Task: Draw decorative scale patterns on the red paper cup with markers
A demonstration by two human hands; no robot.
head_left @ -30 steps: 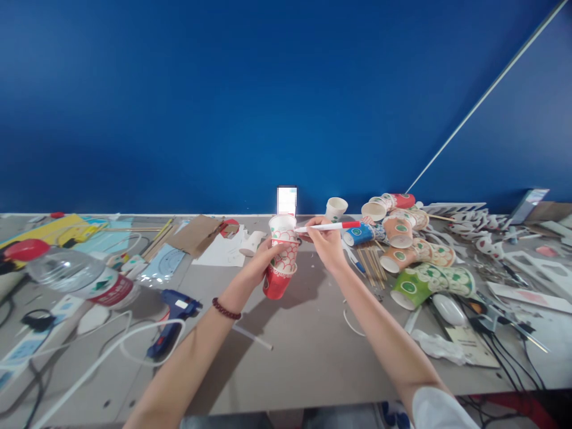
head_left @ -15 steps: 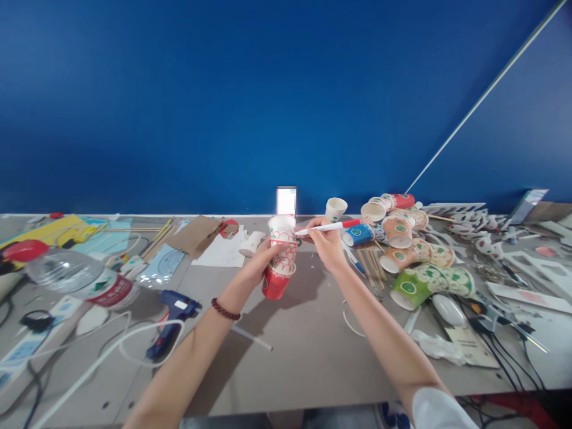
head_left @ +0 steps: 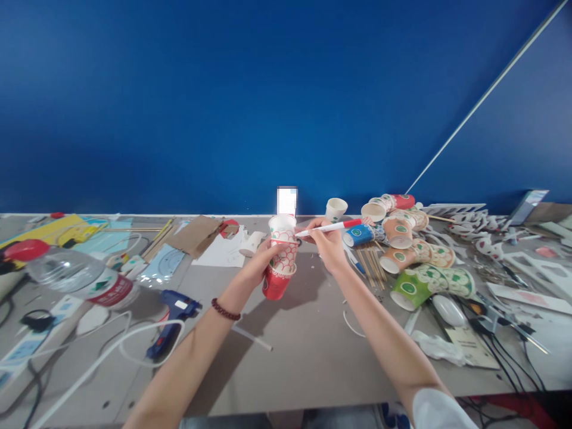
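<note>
In the head view my left hand (head_left: pixel 260 262) is wrapped round a stack of paper cups (head_left: pixel 285 257), held tilted above the table. The lower cup is red; the white upper part carries red scallop lines and a few green marks. My right hand (head_left: pixel 328 244) pinches a white marker with a red cap end (head_left: pixel 333 226). Its tip points left and meets or nearly meets the right side of the upper cup; I cannot tell whether it touches. Behind the cups a bright phone screen (head_left: pixel 286 201) stands by the blue wall.
Decorated paper cups (head_left: pixel 413 286) lie in a group at right, near wooden sticks (head_left: pixel 370 268) and a white cup (head_left: pixel 336 208). Leftward are a blue glue gun (head_left: pixel 172 322), a plastic bottle (head_left: pixel 80 277), a power strip (head_left: pixel 40 351) and looping cables. A white stick (head_left: pixel 252 338) lies in front.
Almost nothing differs. The marker and my right hand have shifted very slightly; my left hand keeps its hold on the cups.
</note>
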